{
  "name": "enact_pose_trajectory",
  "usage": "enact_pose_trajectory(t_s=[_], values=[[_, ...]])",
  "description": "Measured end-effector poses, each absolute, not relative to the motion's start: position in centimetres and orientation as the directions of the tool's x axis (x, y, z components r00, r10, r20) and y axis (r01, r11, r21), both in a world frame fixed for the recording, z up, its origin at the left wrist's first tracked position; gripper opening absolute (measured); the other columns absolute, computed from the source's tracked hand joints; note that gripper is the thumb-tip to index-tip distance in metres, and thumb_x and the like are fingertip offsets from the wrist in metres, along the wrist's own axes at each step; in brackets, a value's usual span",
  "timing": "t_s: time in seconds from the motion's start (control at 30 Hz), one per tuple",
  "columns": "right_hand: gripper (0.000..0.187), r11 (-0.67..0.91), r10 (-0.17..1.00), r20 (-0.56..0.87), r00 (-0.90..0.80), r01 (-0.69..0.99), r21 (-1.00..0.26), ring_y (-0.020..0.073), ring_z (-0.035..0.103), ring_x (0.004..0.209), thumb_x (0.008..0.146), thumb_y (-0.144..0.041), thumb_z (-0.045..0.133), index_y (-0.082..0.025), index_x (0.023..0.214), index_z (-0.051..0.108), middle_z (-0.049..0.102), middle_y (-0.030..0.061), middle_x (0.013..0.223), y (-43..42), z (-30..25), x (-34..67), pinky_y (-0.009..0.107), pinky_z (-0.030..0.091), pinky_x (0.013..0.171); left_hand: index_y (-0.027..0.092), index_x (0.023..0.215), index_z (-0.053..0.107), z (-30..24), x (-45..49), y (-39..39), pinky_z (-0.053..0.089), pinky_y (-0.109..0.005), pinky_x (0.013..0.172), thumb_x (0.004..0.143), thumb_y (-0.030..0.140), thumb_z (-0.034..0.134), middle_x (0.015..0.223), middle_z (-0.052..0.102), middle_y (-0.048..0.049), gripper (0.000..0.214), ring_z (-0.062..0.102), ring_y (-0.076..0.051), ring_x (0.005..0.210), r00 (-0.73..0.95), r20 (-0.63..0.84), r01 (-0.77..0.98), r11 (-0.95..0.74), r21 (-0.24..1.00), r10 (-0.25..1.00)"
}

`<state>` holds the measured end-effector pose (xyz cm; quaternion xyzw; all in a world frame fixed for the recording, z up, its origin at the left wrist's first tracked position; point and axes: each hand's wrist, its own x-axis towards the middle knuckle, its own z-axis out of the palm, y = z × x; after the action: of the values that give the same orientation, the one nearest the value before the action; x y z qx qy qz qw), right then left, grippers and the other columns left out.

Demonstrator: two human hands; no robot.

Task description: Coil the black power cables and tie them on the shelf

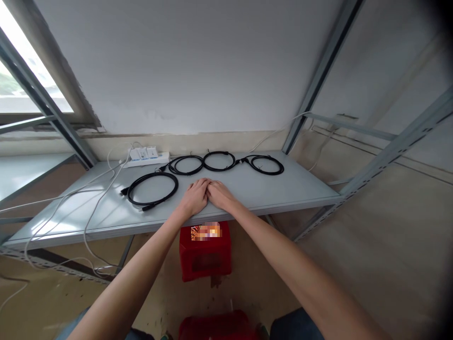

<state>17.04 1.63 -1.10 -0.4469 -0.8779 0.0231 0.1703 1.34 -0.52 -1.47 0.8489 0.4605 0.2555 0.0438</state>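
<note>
My left hand (195,196) and my right hand (218,194) lie flat side by side on the grey metal shelf (293,186), fingers stretched out and touching each other. Neither holds anything. A coiled black cable (153,189) lies just left of my left hand. Three more coiled black cables sit in a row behind the hands: one (185,165), one (219,160) and one (265,164).
A white power strip (146,158) with white plugs stands at the back left, white cords (95,203) trailing over the shelf's left part. A red plastic stool (205,250) stands under the shelf, another red one (219,326) nearer me. Metal uprights frame both sides.
</note>
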Motion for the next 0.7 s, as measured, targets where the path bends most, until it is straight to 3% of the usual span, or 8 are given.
enact_pose_trajectory(t_s=[0.23,0.37,0.6,0.7], values=[[0.036,0.589,0.803,0.253,-0.54,0.782,-0.202,0.0232,0.061,0.13,0.105,-0.011,0.042,-0.006,0.132,0.065,0.067,0.0207,0.137,1.28,-0.6,17.0,0.034,0.038,0.113,0.02,0.139,0.055,-1.36,0.91,0.15,0.044,-0.053,0.113,0.08,0.008,0.047,0.139,0.061,-0.014,0.06,0.055,-0.032,0.133,0.452,0.402,0.707,-0.594,0.383,0.796],[0.032,0.592,0.802,0.229,-0.551,0.784,-0.186,0.0248,0.062,0.129,0.103,-0.009,0.044,-0.006,0.118,0.072,0.071,0.0208,0.129,1.11,-0.25,16.98,0.034,0.039,0.112,0.02,0.138,0.057,-1.16,0.55,0.27,0.046,-0.05,0.114,0.073,0.006,0.048,0.138,0.063,-0.0119,0.066,0.058,-0.03,0.131,0.477,0.436,0.613,-0.644,0.458,0.763],[0.033,0.612,0.784,0.24,-0.573,0.779,-0.138,0.0266,0.065,0.124,0.102,-0.011,0.046,-0.005,0.119,0.073,0.072,0.0216,0.128,1.37,-0.65,17.01,0.036,0.039,0.112,0.021,0.145,0.055,-1.09,1.05,-0.17,0.04,-0.056,0.118,0.084,0.008,0.043,0.15,0.057,-0.0121,0.063,0.05,-0.031,0.141,0.479,0.377,0.684,-0.606,0.405,0.793],[0.033,0.619,0.777,0.248,-0.579,0.775,-0.128,0.0258,0.063,0.126,0.103,-0.011,0.045,-0.005,0.123,0.071,0.071,0.0206,0.13,1.41,-0.71,17.03,0.035,0.038,0.112,0.02,0.142,0.056,-1.34,0.99,0.17,0.042,-0.055,0.117,0.082,0.007,0.043,0.147,0.059,-0.0123,0.062,0.051,-0.03,0.14,0.473,0.388,0.679,-0.608,0.411,0.791]])
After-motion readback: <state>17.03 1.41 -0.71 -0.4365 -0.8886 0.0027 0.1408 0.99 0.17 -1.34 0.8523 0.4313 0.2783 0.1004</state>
